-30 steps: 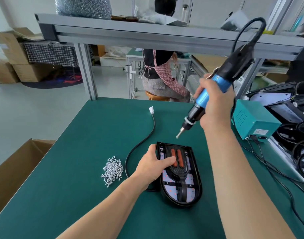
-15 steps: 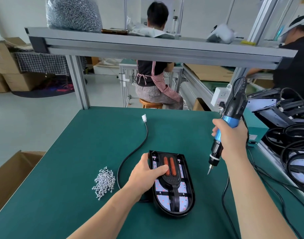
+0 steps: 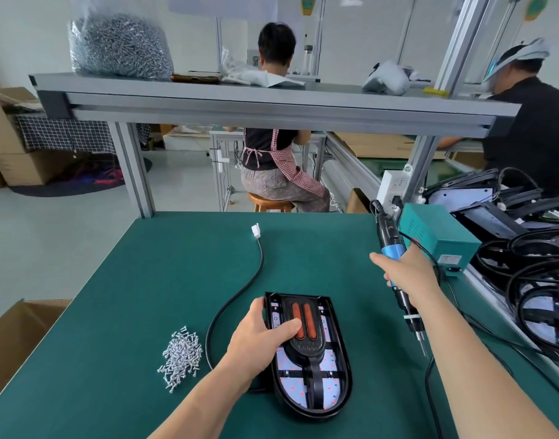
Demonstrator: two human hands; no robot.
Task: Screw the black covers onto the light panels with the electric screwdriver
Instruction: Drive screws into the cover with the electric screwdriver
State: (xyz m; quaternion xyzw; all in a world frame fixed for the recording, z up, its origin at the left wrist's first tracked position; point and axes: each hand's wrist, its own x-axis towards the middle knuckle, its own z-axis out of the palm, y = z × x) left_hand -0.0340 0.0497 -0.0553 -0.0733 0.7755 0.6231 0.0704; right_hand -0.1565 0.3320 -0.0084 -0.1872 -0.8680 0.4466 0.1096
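1. A person's two bare forearms reached over a green table (image 3: 176, 280), seen from a head-worn camera looking down.
2. A light panel (image 3: 332, 388), rounded at the near end, lay flat on the table near the front edge, with its black cover (image 3: 306, 346) set on top; the cover bore two orange strips.
3. The left hand (image 3: 259, 340) gripped the panel's left side: its thumb pressed on the cover just beside the orange strips, and its fingers (image 3: 256, 307) curled over the far left rim.
4. The right hand (image 3: 405, 277) was closed round the blue grip of the electric screwdriver (image 3: 390, 239), with one digit stretched out to the left.
5. The screwdriver hung almost upright, bit pointing down, to the right of the panel and apart from it. Its tip was not touching the cover.
6. A heap of small silver screws (image 3: 181, 356) lay on the table left of the panel.
7. A black cable (image 3: 240, 293) curved from the panel's left side to a white plug (image 3: 256, 231) farther back.
8. A teal box (image 3: 436, 236) sat at the table's right edge, behind the right hand.
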